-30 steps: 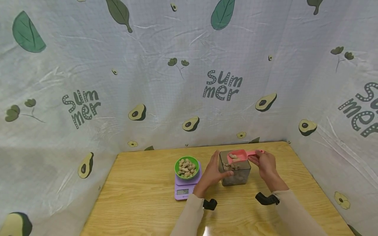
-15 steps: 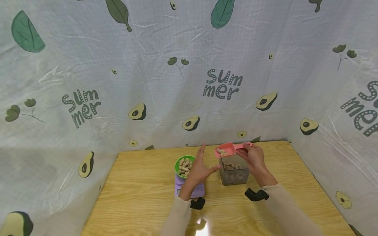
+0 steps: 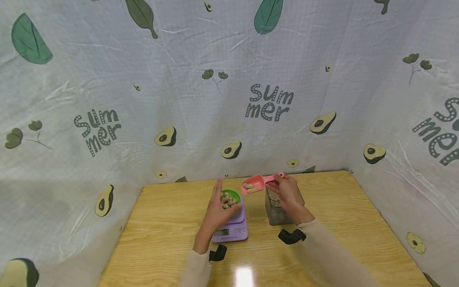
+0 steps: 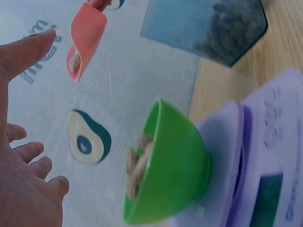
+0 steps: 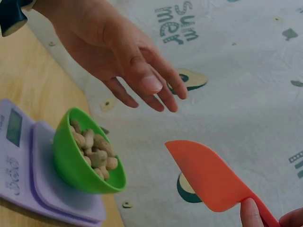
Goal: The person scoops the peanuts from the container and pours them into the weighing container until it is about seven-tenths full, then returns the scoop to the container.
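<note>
My right hand (image 3: 289, 194) grips the handle of a pink scoop (image 3: 259, 181) with a few unshelled peanuts (image 3: 249, 185) in it. The scoop is in the air between the container and a green bowl (image 5: 71, 163). Peanuts (image 5: 96, 150) fill that bowl, which sits on a purple kitchen scale (image 3: 233, 236). My left hand (image 3: 215, 210), fingers spread and holding nothing, hovers over the near left side of the bowl and hides part of it. In the left wrist view, the hand is apart from the bowl (image 4: 175, 165).
A clear grey square container (image 3: 276, 215) with more peanuts stands right of the scale, partly behind my right hand. The wooden table (image 3: 172, 223) meets a patterned cloth (image 3: 193, 119) hung at the back and sides.
My right hand has lifted the scoop with peanuts out of the container and carried it left towards the bowl. My left hand has left the container's side and moved left over the bowl.
</note>
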`<state>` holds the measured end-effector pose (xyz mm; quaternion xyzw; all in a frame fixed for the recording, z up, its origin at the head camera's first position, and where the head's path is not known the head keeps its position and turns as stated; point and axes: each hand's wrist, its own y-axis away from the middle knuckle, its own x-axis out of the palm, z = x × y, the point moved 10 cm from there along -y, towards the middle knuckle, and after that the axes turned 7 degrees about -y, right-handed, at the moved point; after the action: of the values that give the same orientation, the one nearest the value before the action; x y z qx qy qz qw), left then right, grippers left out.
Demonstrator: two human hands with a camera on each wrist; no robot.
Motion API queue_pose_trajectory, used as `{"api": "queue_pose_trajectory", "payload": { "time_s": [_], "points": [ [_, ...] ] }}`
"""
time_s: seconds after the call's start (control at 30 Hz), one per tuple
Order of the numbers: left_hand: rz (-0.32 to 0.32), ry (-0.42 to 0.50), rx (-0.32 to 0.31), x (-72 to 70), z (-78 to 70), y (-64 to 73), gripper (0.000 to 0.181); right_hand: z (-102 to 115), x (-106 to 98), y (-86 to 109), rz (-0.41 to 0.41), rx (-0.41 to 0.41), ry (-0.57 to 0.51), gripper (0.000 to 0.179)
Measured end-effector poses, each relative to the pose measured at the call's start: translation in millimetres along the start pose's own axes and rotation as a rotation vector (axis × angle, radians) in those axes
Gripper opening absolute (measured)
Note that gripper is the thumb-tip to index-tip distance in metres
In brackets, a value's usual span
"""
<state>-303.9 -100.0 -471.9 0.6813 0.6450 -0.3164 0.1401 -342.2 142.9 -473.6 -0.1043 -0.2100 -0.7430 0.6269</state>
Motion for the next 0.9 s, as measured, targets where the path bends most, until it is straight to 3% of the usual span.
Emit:
{"api": "queue_pose_trajectory", "payload": {
  "time_s": [0.2,0.37,0.53,0.7,0.9],
  "points": [
    [0.008,-0.024,-0.045,-7.4,27.7,7.4,0.11,-12,18,-3.4,-0.005,-0.014,0.025,0.017],
    [0.032,-0.057,-0.063,-2.8,47.8,8.8,0.112,-23,32,-4.7,-0.01,-0.015,0.045,0.016],
    [0.062,-0.073,-0.095,5.0,64.0,9.2,0.113,-27,47,-5.3,0.0,-0.063,0.149,0.023],
    [0.079,-0.065,-0.13,10.9,74.3,9.9,0.114,-22,64,0.0,0.051,-0.227,0.323,0.022],
    [0.09,-0.047,-0.14,13.2,78.0,9.6,0.113,-11,86,15.8,0.194,-0.477,0.487,0.016]
  ]
}}
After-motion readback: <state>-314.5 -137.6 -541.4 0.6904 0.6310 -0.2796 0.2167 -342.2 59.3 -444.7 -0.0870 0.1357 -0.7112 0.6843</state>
